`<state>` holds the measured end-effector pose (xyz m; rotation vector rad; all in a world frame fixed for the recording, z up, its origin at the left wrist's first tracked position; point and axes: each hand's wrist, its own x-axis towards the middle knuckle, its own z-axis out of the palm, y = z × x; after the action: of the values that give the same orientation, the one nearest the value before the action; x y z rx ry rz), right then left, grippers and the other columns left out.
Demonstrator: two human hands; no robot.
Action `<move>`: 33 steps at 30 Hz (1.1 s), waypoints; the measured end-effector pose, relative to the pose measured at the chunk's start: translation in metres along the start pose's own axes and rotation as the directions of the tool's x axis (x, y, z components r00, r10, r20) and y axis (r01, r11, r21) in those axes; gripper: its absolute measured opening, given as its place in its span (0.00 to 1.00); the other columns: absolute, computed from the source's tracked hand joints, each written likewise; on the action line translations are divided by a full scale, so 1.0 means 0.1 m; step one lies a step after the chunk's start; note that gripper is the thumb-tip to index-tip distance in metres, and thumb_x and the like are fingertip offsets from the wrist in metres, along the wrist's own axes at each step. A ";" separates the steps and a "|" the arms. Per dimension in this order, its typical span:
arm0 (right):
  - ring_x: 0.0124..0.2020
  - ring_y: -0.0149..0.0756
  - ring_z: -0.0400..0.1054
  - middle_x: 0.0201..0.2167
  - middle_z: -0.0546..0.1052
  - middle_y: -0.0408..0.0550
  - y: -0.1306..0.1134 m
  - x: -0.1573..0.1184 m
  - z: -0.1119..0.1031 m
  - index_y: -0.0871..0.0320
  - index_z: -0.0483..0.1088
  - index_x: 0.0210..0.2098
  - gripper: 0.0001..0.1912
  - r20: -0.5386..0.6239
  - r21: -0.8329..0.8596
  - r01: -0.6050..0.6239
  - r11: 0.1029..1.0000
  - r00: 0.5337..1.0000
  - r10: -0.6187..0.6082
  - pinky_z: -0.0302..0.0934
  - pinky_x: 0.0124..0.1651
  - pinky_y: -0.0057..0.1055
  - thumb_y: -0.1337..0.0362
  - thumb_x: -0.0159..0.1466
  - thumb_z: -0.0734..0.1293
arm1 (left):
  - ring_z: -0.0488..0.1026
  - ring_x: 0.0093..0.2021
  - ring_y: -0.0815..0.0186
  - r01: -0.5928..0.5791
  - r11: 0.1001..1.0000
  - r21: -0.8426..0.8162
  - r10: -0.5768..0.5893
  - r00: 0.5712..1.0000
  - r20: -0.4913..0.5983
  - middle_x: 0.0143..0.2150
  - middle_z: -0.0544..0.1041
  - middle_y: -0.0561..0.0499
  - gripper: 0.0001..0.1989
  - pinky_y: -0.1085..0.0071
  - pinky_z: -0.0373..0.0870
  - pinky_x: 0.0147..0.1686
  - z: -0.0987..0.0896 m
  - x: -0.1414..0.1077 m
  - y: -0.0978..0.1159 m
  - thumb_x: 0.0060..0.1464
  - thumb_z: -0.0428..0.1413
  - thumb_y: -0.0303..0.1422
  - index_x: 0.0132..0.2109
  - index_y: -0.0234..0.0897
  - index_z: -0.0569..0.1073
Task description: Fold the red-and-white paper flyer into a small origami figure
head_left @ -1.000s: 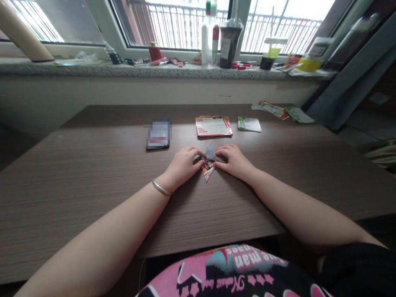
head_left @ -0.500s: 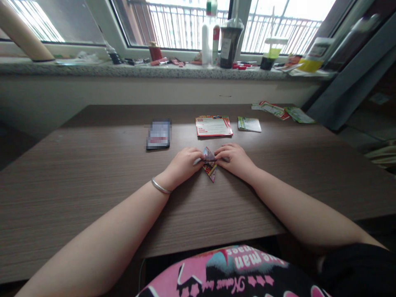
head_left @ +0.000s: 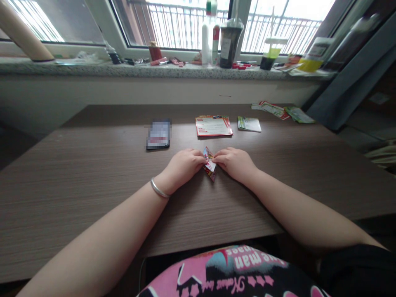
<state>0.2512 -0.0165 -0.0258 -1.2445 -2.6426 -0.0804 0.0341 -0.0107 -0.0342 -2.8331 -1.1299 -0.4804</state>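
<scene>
A small piece of folded paper (head_left: 210,166), printed in several colours and pointed at both ends, lies on the table between my hands. Part of a pale inner face shows on its upper half. My left hand (head_left: 188,163) pinches its left edge with the fingertips. From the other side, my right hand (head_left: 232,161) is closed on the right edge, its fingertips close to those of the left. The fingers cover both side corners of the paper.
Beyond my hands lie a stack of printed sheets (head_left: 214,126) and a smaller stack of cards (head_left: 249,124). A phone (head_left: 159,134) rests to the left. More printed papers (head_left: 275,110) are at the far right of the wooden table (head_left: 93,173). Bottles and cups line the windowsill (head_left: 182,72).
The paper's upper part has been turned down toward me, so a pale face now shows over the printed lower half. Both hands have shifted slightly, the fingertips closer together.
</scene>
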 end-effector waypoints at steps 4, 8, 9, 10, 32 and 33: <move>0.44 0.40 0.71 0.46 0.79 0.45 -0.05 -0.01 -0.05 0.49 0.77 0.45 0.14 0.064 -0.086 0.008 0.996 0.998 -0.002 0.60 0.38 0.32 0.63 0.69 0.60 | 0.75 0.39 0.62 -0.027 0.997 0.067 0.025 0.999 0.039 0.39 0.80 0.48 0.11 0.67 0.70 0.40 -0.05 0.01 0.04 0.62 0.53 0.30 0.42 0.40 0.80; 0.44 0.42 0.71 0.47 0.79 0.48 -0.13 -0.03 -0.13 0.51 0.76 0.47 0.15 0.131 -0.152 0.029 0.988 0.991 -0.008 0.59 0.38 0.34 0.65 0.69 0.59 | 0.75 0.38 0.61 -0.044 0.990 0.135 0.034 0.997 0.073 0.39 0.79 0.48 0.11 0.67 0.70 0.38 -0.08 0.01 0.08 0.61 0.53 0.29 0.42 0.41 0.80; 0.44 0.42 0.71 0.47 0.79 0.49 -0.15 -0.03 -0.15 0.52 0.76 0.47 0.15 0.141 -0.162 0.028 0.986 0.990 -0.005 0.59 0.37 0.34 0.66 0.69 0.59 | 0.75 0.38 0.61 -0.046 0.988 0.150 0.034 0.996 0.079 0.39 0.79 0.49 0.11 0.67 0.70 0.37 -0.08 0.00 0.09 0.61 0.53 0.29 0.43 0.42 0.80; 0.44 0.43 0.71 0.47 0.78 0.49 -0.16 -0.04 -0.16 0.52 0.75 0.47 0.15 0.148 -0.171 0.026 0.985 0.989 -0.001 0.59 0.37 0.34 0.66 0.68 0.59 | 0.75 0.38 0.61 -0.048 0.985 0.164 0.034 0.996 0.087 0.40 0.79 0.49 0.11 0.67 0.69 0.37 -0.09 0.00 0.10 0.61 0.53 0.29 0.43 0.42 0.80; 0.46 0.42 0.70 0.50 0.77 0.51 -0.13 -0.12 -0.21 0.53 0.75 0.49 0.20 0.183 -0.176 -0.036 0.984 0.981 0.069 0.61 0.44 0.35 0.56 0.71 0.55 | 0.76 0.46 0.59 0.018 0.996 0.091 -0.033 0.985 0.172 0.46 0.79 0.47 0.13 0.64 0.72 0.49 -0.20 -0.04 0.15 0.61 0.51 0.32 0.44 0.39 0.80; 0.47 0.43 0.70 0.51 0.76 0.52 -0.12 -0.11 -0.19 0.54 0.74 0.51 0.21 0.170 -0.163 -0.039 0.986 0.983 0.067 0.61 0.45 0.36 0.54 0.71 0.54 | 0.76 0.46 0.60 0.028 0.997 0.078 -0.040 0.986 0.159 0.46 0.79 0.46 0.12 0.64 0.72 0.48 -0.20 -0.05 0.15 0.61 0.51 0.32 0.44 0.39 0.80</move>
<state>0.2523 -0.0357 -0.0090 -1.4330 -2.7966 -0.1846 0.0359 -0.0283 -0.0155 -2.8339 -1.1968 -0.2086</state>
